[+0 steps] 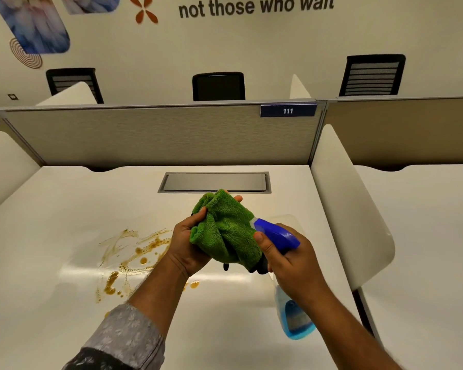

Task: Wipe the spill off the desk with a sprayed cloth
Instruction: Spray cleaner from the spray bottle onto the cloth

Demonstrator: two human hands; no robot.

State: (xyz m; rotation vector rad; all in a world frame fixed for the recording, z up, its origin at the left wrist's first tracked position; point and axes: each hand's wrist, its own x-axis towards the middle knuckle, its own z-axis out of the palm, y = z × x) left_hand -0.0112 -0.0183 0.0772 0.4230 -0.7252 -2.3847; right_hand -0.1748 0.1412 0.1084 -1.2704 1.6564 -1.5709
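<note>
A bunched green cloth [225,228] is held above the white desk [51,316] by my left hand [189,249], thumb on top and fingers under it. My right hand [292,265] grips a spray bottle [294,316] with a blue trigger head and pale blue liquid; its nozzle points at the cloth and almost touches it. A brown spill [134,257] lies smeared and spotted on the desk, left of and below my left hand, partly hidden by my left forearm.
A grey metal cable hatch [214,182] sits flush in the desk beyond the cloth. A beige partition [158,134] with a "111" label closes the back, white side dividers [350,209] stand right and left. Black chairs stand behind the partition.
</note>
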